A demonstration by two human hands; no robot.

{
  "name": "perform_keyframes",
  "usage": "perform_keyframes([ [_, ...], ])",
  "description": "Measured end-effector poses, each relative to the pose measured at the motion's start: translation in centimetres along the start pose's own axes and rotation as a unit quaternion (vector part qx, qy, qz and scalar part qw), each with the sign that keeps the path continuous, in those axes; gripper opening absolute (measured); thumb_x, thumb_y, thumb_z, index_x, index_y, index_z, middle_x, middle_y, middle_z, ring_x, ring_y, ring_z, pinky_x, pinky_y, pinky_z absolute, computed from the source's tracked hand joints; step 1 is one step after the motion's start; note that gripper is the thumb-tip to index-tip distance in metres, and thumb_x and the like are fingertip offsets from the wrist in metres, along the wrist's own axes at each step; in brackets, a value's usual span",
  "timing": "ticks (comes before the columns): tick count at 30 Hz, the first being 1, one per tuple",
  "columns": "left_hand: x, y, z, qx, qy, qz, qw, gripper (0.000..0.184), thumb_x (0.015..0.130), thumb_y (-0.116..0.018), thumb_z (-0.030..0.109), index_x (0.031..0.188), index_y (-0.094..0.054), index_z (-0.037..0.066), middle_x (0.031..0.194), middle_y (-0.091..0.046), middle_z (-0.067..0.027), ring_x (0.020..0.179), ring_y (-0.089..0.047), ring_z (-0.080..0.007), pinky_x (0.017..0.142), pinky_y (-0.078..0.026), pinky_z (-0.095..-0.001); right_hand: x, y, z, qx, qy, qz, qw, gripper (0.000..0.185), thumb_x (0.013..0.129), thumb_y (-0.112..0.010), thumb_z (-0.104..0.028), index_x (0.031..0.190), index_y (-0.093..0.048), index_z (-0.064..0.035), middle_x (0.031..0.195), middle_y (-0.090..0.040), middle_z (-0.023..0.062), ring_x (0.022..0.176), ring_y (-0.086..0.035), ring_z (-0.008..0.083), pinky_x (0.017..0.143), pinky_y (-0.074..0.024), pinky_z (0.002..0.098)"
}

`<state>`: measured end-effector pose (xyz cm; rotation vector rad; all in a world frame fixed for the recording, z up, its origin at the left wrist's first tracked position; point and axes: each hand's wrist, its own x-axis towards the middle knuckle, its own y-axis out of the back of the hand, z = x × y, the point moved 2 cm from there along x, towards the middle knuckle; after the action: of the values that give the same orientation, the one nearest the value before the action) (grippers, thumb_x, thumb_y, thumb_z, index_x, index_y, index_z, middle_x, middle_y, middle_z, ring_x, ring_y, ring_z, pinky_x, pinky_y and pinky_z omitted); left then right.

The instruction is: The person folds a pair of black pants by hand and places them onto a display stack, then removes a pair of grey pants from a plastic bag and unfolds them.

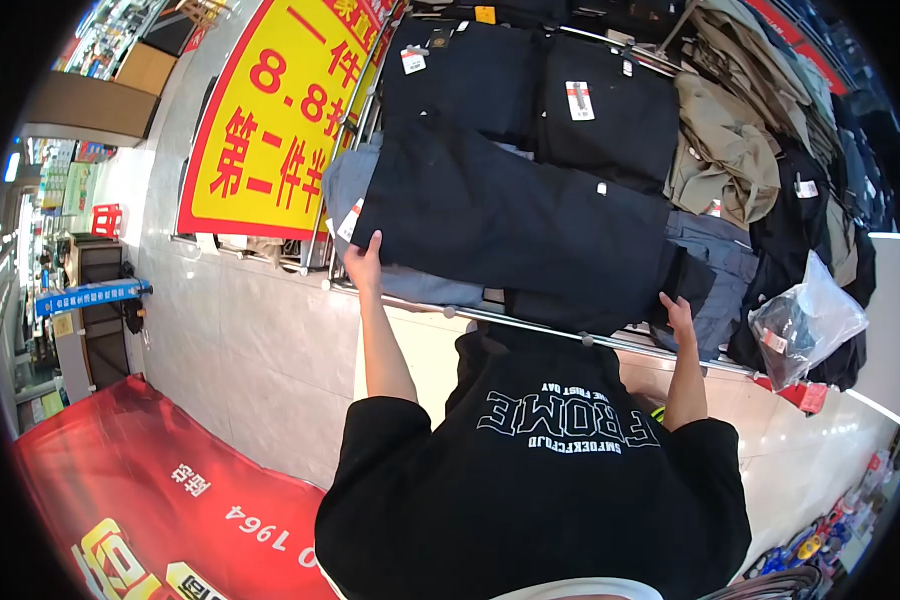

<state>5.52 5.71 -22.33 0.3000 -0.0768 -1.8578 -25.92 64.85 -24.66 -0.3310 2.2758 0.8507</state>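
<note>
Black trousers (510, 210) lie stretched sideways across a rack of folded clothes. At their left end, my left hand (365, 262) is closed on the edge, with the thumb on top. My right hand (678, 312) grips the dark cloth at the right end, near the rack's front rail. Beneath the black trousers, blue-grey garments (425, 285) show at the left, and grey trousers (715, 260) show at the right. Behind them lie folded black trousers with a white tag (610, 110).
A yellow and red sign (270, 130) stands left of the rack. Khaki clothes (725, 160) and a clear plastic bag (810, 320) are at the right. The metal front rail (530, 322) runs before my body. A red mat (160, 460) covers floor at lower left.
</note>
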Motion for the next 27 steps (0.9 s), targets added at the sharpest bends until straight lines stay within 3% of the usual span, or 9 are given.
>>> perform_keyframes([
  [5, -2.6, -0.8, 4.4, 0.010, 0.075, -0.070, 0.995, 0.033, 0.076, -0.078, 0.020, 0.103, -0.066, 0.005, 0.096, -0.066, -0.0039, 0.079, -0.061, -0.0106, 0.060, -0.046, -0.0235, 1.0, 0.3, 1.6, 0.026, 0.036, -0.005, 0.999, 0.032, 0.084, -0.066, -0.036, 0.092, -0.064, -0.0052, 0.070, -0.055, -0.0007, 0.056, -0.048, 0.0101, 0.046, -0.0350, 0.0274],
  [7, -2.1, -0.7, 4.1, 0.013, 0.095, -0.062, 0.993, 0.031, 0.077, -0.077, 0.019, 0.101, -0.066, 0.004, 0.096, -0.066, -0.0037, 0.078, -0.061, -0.0105, 0.060, -0.046, -0.0238, 0.7, 0.6, 1.6, 0.046, 0.049, 0.005, 0.998, 0.029, 0.084, -0.066, -0.034, 0.090, -0.064, -0.0057, 0.067, -0.053, -0.0015, 0.052, -0.045, 0.0089, 0.043, -0.0312, 0.0268],
  [10, -0.9, -0.5, 2.8, -0.050, 0.105, -0.063, 0.991, 0.032, 0.079, -0.076, 0.017, 0.104, -0.066, 0.000, 0.099, -0.066, -0.0048, 0.082, -0.061, -0.0129, 0.068, -0.049, -0.0275, 0.8, 1.2, 1.8, 0.021, 0.051, -0.012, 0.998, 0.032, 0.085, -0.066, -0.033, 0.095, -0.065, -0.0028, 0.075, -0.059, 0.0018, 0.063, -0.053, 0.0128, 0.054, -0.0413, 0.0282],
  [13, -0.1, -0.7, 3.4, -0.106, -0.058, 0.000, 0.993, 0.046, 0.079, -0.076, 0.018, 0.114, -0.061, -0.007, 0.106, -0.066, -0.0110, 0.093, -0.061, -0.0172, 0.088, -0.045, -0.0286, 1.6, 1.7, 2.9, 0.076, 0.164, 0.191, 0.965, 0.051, 0.086, -0.065, -0.035, 0.112, -0.060, 0.0085, 0.104, -0.066, 0.0170, 0.098, -0.059, 0.0257, 0.092, -0.0409, 0.0351],
  [14, -0.2, -0.7, 4.0, -0.104, -0.059, 0.000, 0.993, 0.046, 0.079, -0.076, 0.018, 0.114, -0.061, -0.007, 0.106, -0.066, -0.0110, 0.093, -0.061, -0.0172, 0.088, -0.045, -0.0286, 2.3, 3.0, 3.6, 0.043, 0.170, 0.243, 0.954, 0.058, 0.086, -0.064, -0.037, 0.116, -0.056, 0.0116, 0.113, -0.062, 0.0227, 0.107, -0.057, 0.0278, 0.095, -0.0404, 0.0347],
  [17, 0.3, -1.1, 4.1, -0.020, -0.046, 0.091, 0.995, 0.044, 0.078, -0.077, 0.021, 0.106, -0.064, -0.010, 0.103, -0.067, -0.0122, 0.089, -0.061, -0.0176, 0.084, -0.048, -0.0301, 1.5, 6.5, 3.6, 0.113, 0.167, 0.242, 0.949, 0.056, 0.089, -0.061, -0.038, 0.119, -0.056, 0.0095, 0.112, -0.063, 0.0188, 0.103, -0.058, 0.0260, 0.092, -0.0421, 0.0350],
  [20, 0.8, -2.0, 4.5, 0.071, -0.078, 0.113, 0.988, 0.039, 0.077, -0.078, 0.022, 0.099, -0.066, -0.008, 0.097, -0.068, -0.0129, 0.087, -0.063, -0.0182, 0.079, -0.050, -0.0327, 0.7, 10.7, 5.2, 0.106, 0.165, 0.375, 0.906, 0.050, 0.090, -0.059, -0.037, 0.115, -0.060, 0.0068, 0.103, -0.066, 0.0162, 0.093, -0.060, 0.0245, 0.086, -0.0442, 0.0352],
  [24, -2.1, -6.5, 11.1, 0.083, -0.246, 0.069, 0.963, 0.033, 0.075, -0.078, 0.019, 0.092, -0.065, -0.005, 0.092, -0.067, -0.0095, 0.083, -0.062, -0.0174, 0.074, -0.049, -0.0308, 0.8, 14.0, 7.4, 0.083, 0.053, 0.398, 0.912, 0.073, 0.084, -0.064, -0.046, 0.127, -0.048, 0.0111, 0.130, -0.052, 0.0243, 0.124, -0.048, 0.0326, 0.104, -0.0357, 0.0362],
  [27, -9.4, -13.1, 19.0, 0.201, -0.412, -0.082, 0.885, 0.028, 0.071, -0.079, 0.016, 0.080, -0.061, -0.004, 0.086, -0.060, -0.0094, 0.078, -0.059, -0.0214, 0.068, -0.047, -0.0322, -0.4, 14.3, 7.1, 0.117, 0.057, 0.384, 0.914, 0.073, 0.084, -0.065, -0.045, 0.126, -0.049, 0.0122, 0.129, -0.051, 0.0271, 0.123, -0.048, 0.0353, 0.104, -0.0353, 0.0371],
])
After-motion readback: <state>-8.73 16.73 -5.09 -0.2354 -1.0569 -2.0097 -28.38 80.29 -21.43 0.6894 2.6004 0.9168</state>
